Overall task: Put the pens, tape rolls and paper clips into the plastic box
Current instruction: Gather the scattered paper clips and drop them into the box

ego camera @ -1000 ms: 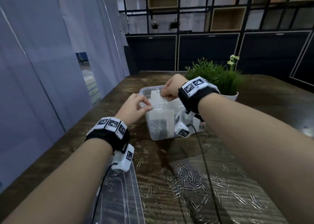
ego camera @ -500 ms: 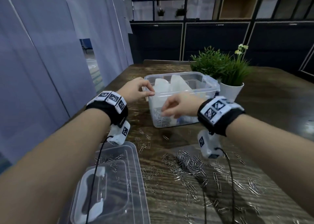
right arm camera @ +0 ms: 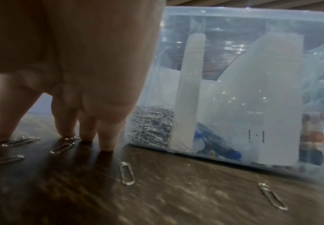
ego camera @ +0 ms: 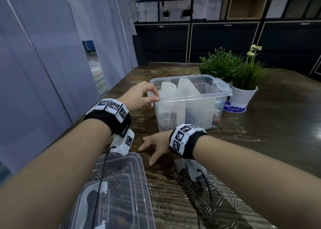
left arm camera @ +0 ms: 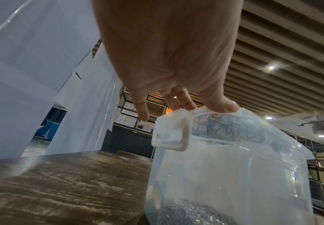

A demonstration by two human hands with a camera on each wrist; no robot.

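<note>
A: The dark wooden table (ego camera: 260, 133) is carrying loose paper clips (ego camera: 194, 185) near the plastic box (ego camera: 217, 94).

B: The left hand (ego camera: 139, 96) is pinching the box's rim; the right hand (ego camera: 156, 147) is pressing spread fingers onto clips, holding nothing.

A: Flat clips may be skidding away under those fingertips.

A clear plastic box (ego camera: 191, 96) is standing open and upright on the table, holding a heap of paper clips at its left end; more silver paper clips (ego camera: 194, 190) are lying scattered just before it.
</note>
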